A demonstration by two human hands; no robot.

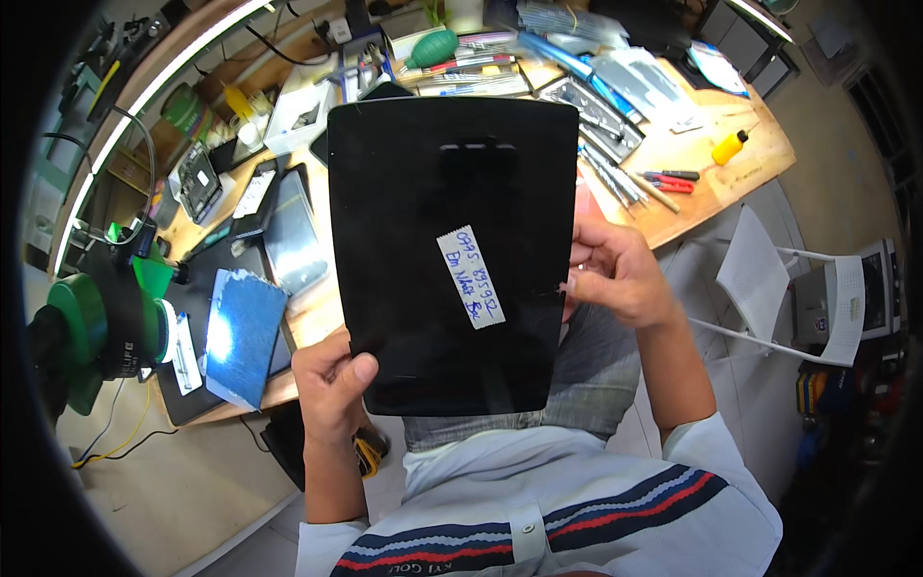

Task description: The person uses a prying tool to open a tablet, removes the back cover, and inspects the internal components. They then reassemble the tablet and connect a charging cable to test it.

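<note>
Two hands flank the black tablet [413, 212], positioned above my lap at the workbench [769, 149]. My left hand [332, 383] grips its lower left edge, thumb on the dark face. My right hand [620, 274] sits higher, curled fingers and thumb at the right edge; I cannot tell whether they pinch it.

Both bare forearms [332, 481] rise from short pale fabric sleeves [707, 447], with the hands showing just in front of the near edge of the pale wooden surface [707, 197]. The bare left hand [327, 385], the lower one, is bent in a grip, thumb angled up and rightward, fingers mostly hidden. The bare right hand [625, 274] turns inward, thumb reaching left, index finger curved above it, the others partly hidden.
</note>
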